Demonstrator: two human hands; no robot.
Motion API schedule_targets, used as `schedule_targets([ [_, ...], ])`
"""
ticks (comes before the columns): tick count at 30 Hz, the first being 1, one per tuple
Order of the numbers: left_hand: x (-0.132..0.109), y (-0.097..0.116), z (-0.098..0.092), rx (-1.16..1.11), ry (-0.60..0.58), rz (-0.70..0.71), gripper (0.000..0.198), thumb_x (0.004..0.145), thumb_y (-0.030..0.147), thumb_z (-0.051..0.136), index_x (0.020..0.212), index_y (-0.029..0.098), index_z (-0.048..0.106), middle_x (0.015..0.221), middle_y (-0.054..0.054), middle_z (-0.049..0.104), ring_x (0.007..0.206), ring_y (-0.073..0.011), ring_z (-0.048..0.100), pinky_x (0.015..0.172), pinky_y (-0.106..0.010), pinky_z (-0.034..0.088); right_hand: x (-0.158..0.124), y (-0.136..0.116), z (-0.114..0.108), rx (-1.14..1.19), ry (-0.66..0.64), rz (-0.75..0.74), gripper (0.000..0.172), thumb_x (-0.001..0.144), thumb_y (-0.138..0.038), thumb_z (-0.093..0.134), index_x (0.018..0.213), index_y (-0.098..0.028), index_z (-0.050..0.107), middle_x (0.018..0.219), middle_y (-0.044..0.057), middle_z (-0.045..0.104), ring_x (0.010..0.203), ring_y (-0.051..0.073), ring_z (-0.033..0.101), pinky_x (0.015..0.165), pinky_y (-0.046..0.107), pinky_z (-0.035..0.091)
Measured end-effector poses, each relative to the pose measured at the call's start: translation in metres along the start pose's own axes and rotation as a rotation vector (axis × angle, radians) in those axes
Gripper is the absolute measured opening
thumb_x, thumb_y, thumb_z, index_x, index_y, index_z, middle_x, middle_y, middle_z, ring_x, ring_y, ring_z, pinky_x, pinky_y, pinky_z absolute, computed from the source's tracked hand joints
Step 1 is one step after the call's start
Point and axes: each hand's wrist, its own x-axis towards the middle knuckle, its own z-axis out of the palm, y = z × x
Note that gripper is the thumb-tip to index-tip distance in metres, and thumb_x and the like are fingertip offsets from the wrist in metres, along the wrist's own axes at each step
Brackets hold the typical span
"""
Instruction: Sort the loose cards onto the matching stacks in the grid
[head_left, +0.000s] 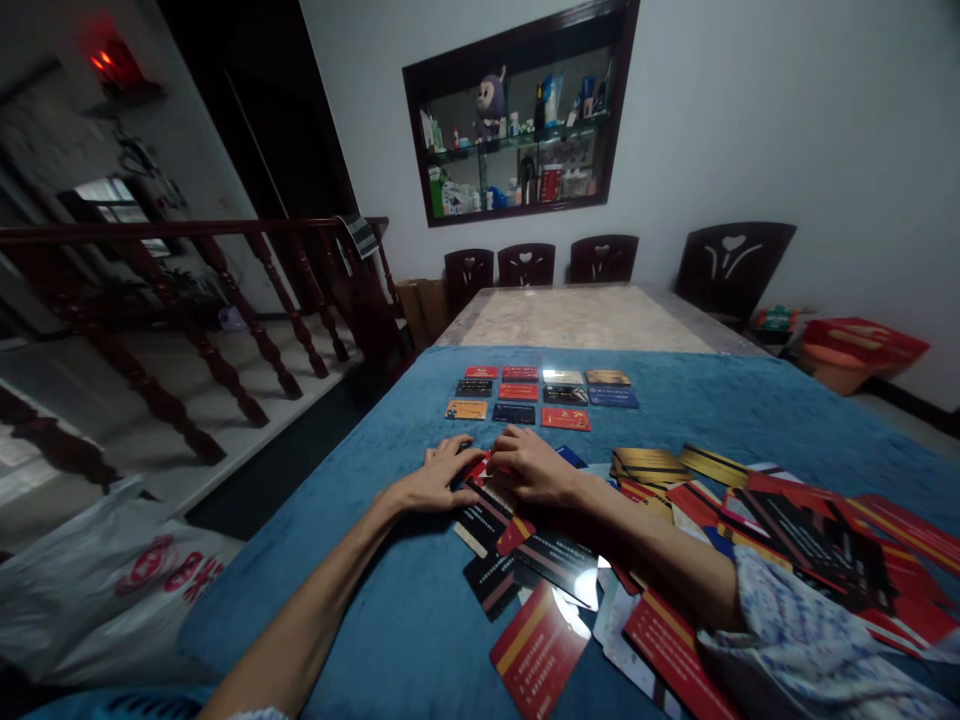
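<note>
My left hand [439,477] rests palm down at the left edge of a loose heap of printed cards, its fingers apart and reaching over the cards. My right hand [529,466] is beside it, fingers curled down onto the heap; whatever they pinch is hidden. Between the two hands shows part of a red card [478,466]. Below them lie black cards [491,583] and a larger red card with a gold stripe [540,650]. Beyond my hands, several cards lie face up in neat rows, among them an orange card [466,410] and a blue card [613,398].
A blue cloth [360,610] covers the near part of the table. Many more cards [795,530] are piled at the right, under and past my right forearm. Dark chairs [525,266] stand around the far end. A white plastic bag [112,590] is at the lower left.
</note>
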Motion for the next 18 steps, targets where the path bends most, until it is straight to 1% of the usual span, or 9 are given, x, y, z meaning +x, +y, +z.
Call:
schedule_targets([
  [2, 0.002, 0.001, 0.004, 0.020, 0.024, -0.022, 0.066, 0.083, 0.048, 0.063, 0.142, 0.025, 0.045, 0.152, -0.017, 0.031, 0.140, -0.0389, 0.027, 0.112, -0.064, 0.020, -0.001, -0.002, -0.001, 0.009, 0.000, -0.003, 0.014, 0.091, -0.024, 0.056, 0.092, -0.018, 0.069, 0.093, 0.008, 0.063, 0.089, 0.020, 0.046, 0.079, 0.034, 0.035],
  [4, 0.004, 0.002, 0.007, 0.038, 0.057, -0.028, 0.058, 0.085, 0.042, 0.060, 0.139, 0.024, 0.047, 0.150, -0.016, 0.034, 0.138, -0.0374, 0.030, 0.112, -0.062, 0.022, -0.002, -0.004, -0.002, 0.013, 0.004, -0.011, 0.016, 0.092, -0.028, 0.056, 0.090, -0.018, 0.068, 0.093, 0.007, 0.063, 0.090, 0.020, 0.046, 0.080, 0.034, 0.035],
  [7, 0.007, 0.004, 0.012, 0.051, 0.125, -0.009, 0.047, 0.088, 0.034, 0.055, 0.134, 0.025, 0.051, 0.143, -0.013, 0.041, 0.131, -0.0325, 0.037, 0.110, -0.058, 0.028, -0.004, -0.005, -0.003, 0.015, 0.001, -0.035, 0.019, 0.090, -0.035, 0.059, 0.087, -0.018, 0.066, 0.093, 0.007, 0.062, 0.091, 0.020, 0.046, 0.082, 0.035, 0.035],
  [10, 0.009, 0.007, 0.014, 0.055, 0.195, -0.005, 0.037, 0.091, 0.029, 0.051, 0.127, 0.024, 0.054, 0.133, -0.011, 0.048, 0.123, -0.0280, 0.043, 0.107, -0.052, 0.033, -0.006, -0.006, -0.002, 0.017, -0.004, -0.056, 0.017, 0.085, -0.034, 0.063, 0.091, -0.018, 0.066, 0.099, 0.008, 0.061, 0.094, 0.021, 0.045, 0.083, 0.036, 0.036],
  [13, 0.010, 0.010, 0.013, 0.078, 0.242, -0.008, 0.026, 0.091, 0.029, 0.052, 0.115, 0.022, 0.057, 0.120, -0.009, 0.052, 0.115, -0.0256, 0.046, 0.102, -0.048, 0.037, -0.007, -0.006, 0.000, 0.027, -0.009, -0.085, 0.021, 0.084, -0.032, 0.063, 0.100, -0.019, 0.068, 0.105, 0.009, 0.060, 0.098, 0.023, 0.045, 0.085, 0.038, 0.037],
  [16, 0.009, 0.013, 0.010, 0.100, 0.255, 0.001, 0.016, 0.092, 0.028, 0.050, 0.103, 0.022, 0.059, 0.111, -0.007, 0.056, 0.109, -0.0243, 0.048, 0.099, -0.046, 0.038, -0.008, -0.005, 0.000, 0.036, -0.001, -0.103, 0.027, 0.085, -0.032, 0.062, 0.107, -0.020, 0.069, 0.108, 0.009, 0.061, 0.101, 0.024, 0.045, 0.087, 0.040, 0.038],
  [18, 0.007, 0.014, 0.008, 0.088, 0.238, 0.020, 0.015, 0.092, 0.023, 0.048, 0.100, 0.021, 0.060, 0.110, -0.007, 0.058, 0.108, -0.0238, 0.049, 0.099, -0.046, 0.038, -0.008, -0.004, 0.000, 0.032, 0.006, -0.098, 0.027, 0.085, -0.031, 0.061, 0.108, -0.020, 0.070, 0.108, 0.010, 0.062, 0.101, 0.024, 0.046, 0.087, 0.040, 0.038],
])
